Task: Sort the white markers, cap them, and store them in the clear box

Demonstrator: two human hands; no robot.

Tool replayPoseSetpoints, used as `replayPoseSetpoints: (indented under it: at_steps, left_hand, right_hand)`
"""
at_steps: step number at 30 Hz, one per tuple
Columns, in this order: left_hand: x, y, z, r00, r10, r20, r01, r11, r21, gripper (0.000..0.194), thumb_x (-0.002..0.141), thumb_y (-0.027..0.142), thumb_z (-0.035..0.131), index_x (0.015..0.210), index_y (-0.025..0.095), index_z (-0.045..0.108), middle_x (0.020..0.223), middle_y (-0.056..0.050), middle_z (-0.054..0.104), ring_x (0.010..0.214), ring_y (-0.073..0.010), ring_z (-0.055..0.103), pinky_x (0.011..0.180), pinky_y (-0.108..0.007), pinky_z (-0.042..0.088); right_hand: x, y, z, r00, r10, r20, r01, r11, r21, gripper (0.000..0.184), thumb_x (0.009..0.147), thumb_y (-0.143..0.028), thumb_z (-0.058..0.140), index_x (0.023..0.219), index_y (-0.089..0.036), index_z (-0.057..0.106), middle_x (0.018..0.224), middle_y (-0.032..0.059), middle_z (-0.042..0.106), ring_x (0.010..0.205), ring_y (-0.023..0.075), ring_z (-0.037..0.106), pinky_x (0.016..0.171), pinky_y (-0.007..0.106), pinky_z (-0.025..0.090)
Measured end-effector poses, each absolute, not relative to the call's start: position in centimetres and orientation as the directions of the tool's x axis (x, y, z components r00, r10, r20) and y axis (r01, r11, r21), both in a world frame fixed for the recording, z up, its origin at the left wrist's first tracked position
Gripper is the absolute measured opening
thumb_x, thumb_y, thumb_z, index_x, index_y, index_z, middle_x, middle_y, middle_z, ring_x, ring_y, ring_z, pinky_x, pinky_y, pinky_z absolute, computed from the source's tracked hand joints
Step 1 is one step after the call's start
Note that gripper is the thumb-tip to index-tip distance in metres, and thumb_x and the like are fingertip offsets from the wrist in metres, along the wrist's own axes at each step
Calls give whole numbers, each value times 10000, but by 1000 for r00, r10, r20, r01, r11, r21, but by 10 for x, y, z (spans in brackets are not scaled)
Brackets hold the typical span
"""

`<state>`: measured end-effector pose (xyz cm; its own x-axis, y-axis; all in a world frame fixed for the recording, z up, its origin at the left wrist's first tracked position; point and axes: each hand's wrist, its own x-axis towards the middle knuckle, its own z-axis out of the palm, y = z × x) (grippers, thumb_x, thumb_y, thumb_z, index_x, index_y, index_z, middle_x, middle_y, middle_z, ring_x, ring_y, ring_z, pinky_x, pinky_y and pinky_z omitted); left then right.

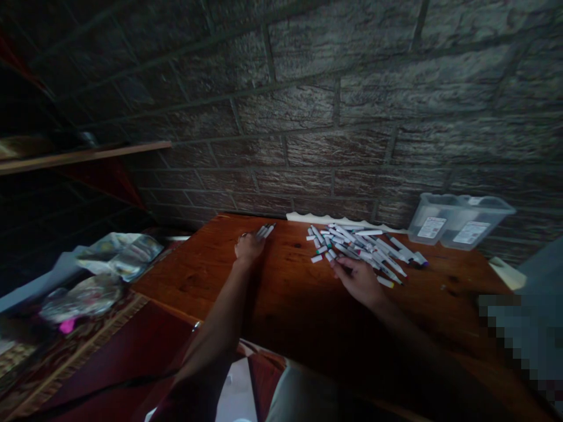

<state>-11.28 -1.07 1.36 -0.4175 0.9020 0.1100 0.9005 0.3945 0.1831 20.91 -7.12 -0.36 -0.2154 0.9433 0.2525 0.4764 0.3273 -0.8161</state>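
Head view: on the wooden table (pixel 285 287), the work in hand looks like sorting loose markers by hand, at the stage of picking one out of the heap. The pile of markers (pixel 358 239) lies right of centre toward the far edge, caps and barrels crossing at many angles. At its near left edge, the right hand (pixel 358 282) has thumb and fingers drawn narrow about a pale marker end — whether they pinch it or only touch it, I cannot tell. Farther left, the left hand (pixel 250 246) curls at the near end of a small group of markers (pixel 266 230); its grip is hidden, so holding or merely steadying is unclear. As I judge it, the next move calls for a light fingertip pinch and a clean lift — drawing one marker free without rolling its neighbours.
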Motion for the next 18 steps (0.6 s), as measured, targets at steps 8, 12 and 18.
replayPoseSetpoints:
  at_steps: [8,12,18]
  left_hand:
    - [-103,-5,7,-423,895,145,900,397,179,440,870,449,485,1220,232,639,1175,-149,673,1110,-304,605,885,-401,476]
    - [-101,-3,5,-394,905,159,915,370,161,472,877,500,473,1257,256,608,1174,-139,675,1131,-316,584,881,-412,474]
    - [-101,-1,3,-403,899,174,913,382,140,447,901,492,444,1237,255,618,1167,-128,678,1109,-289,598,884,-389,485]
  right_hand:
    - [215,-65,-5,-156,935,319,561,350,-751,371,894,-484,481,832,-219,733,695,34,713,624,193,626,622,307,450]
    - [217,-64,-2,-120,937,329,583,335,-740,368,896,-460,476,868,-209,744,707,33,719,610,176,619,604,286,443]
    - [225,-61,3,-81,939,333,702,291,-650,257,886,-349,518,896,-226,744,797,20,752,712,174,678,706,271,484]
